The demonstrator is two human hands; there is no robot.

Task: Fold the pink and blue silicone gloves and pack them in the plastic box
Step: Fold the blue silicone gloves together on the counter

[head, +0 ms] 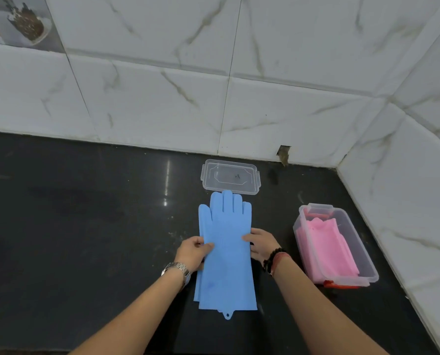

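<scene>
The blue silicone gloves (225, 254) lie flat and stacked on the black counter, fingers pointing to the wall, cuff toward me. My left hand (193, 252) pinches their left edge at mid-length, thumb on top. My right hand (261, 243) holds the right edge at the same height, fingers on the glove. The pink gloves (326, 248) lie folded inside the clear plastic box (371, 274), which stands open to the right with red latches at both ends.
The box's clear lid (230, 179) lies flat on the counter (85, 226) just beyond the blue fingertips, near the tiled back wall (162, 98). A tiled side wall closes the right side close behind the box.
</scene>
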